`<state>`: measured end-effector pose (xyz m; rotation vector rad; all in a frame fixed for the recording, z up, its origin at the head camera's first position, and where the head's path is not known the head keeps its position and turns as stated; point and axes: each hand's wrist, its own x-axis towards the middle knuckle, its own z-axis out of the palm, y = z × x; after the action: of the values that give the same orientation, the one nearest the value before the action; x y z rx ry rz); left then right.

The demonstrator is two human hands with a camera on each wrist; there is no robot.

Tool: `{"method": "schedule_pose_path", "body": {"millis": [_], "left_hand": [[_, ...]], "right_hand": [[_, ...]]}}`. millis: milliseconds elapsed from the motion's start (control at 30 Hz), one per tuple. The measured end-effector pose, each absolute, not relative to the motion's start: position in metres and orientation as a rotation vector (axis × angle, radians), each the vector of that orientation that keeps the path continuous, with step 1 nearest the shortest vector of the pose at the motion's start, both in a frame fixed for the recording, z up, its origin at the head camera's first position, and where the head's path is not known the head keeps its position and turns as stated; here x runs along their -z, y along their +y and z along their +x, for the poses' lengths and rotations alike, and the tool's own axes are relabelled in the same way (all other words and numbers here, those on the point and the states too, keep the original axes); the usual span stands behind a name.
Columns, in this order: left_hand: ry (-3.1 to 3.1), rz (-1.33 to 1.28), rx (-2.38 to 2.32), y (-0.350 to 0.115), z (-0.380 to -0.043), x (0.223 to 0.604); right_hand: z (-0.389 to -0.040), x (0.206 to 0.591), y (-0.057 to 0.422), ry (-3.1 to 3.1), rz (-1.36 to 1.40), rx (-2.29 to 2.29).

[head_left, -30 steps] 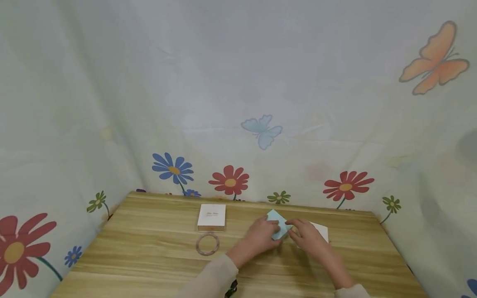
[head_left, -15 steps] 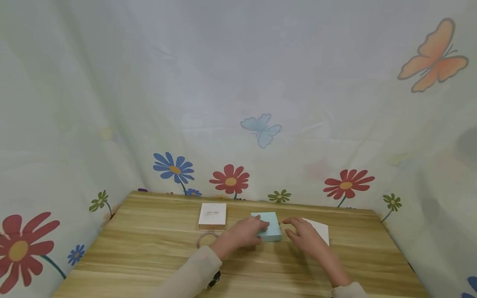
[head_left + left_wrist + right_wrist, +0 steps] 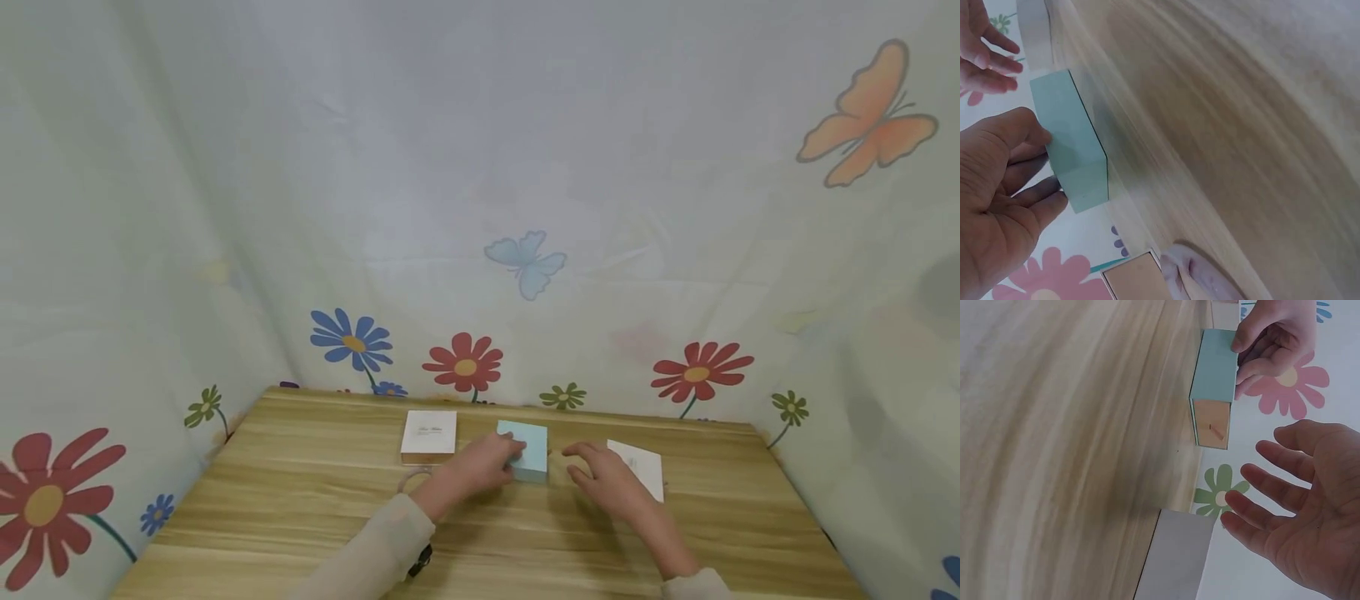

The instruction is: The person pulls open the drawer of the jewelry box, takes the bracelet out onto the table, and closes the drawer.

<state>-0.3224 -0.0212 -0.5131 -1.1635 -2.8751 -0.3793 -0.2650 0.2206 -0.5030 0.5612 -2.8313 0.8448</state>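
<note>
A turquoise box (image 3: 533,454) lies on the wooden table. My left hand (image 3: 477,463) grips its left part, thumb at the near top edge and fingers over the top, as the left wrist view shows with the box (image 3: 1075,137) below the fingers. One end of the box (image 3: 1213,424) is tan with a small ribbon tab. My right hand (image 3: 611,479) hovers apart, fingers spread and loosely bent, holding nothing. Just beyond and right of it lies a white printed box (image 3: 647,467), partly hidden by the hand.
Left of the turquoise box sits another white printed box (image 3: 430,433) with a tan side. In front of it, a pale marbled bangle (image 3: 412,479) is mostly covered by the left arm. A flower-printed curtain (image 3: 630,275) hangs behind the table (image 3: 315,467).
The turquoise box, tilted between both hands a second ago, is flat on the table and has shifted left with my left hand. My right hand has come away from it.
</note>
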Motion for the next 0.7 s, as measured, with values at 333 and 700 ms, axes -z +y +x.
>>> {"method": "schedule_pose_path", "body": {"millis": [333, 700], "left_hand": [[-2.859, -1.158, 0.365, -0.023, -0.328, 0.509], [-2.793, -1.193, 0.282, -0.02, -0.328, 0.511]], "right_hand": [[-0.272, 0.5, 0.211, -2.811, 0.629, -0.853], [-0.281, 0.512, 0.199, -2.814, 0.62, -0.862]]}}
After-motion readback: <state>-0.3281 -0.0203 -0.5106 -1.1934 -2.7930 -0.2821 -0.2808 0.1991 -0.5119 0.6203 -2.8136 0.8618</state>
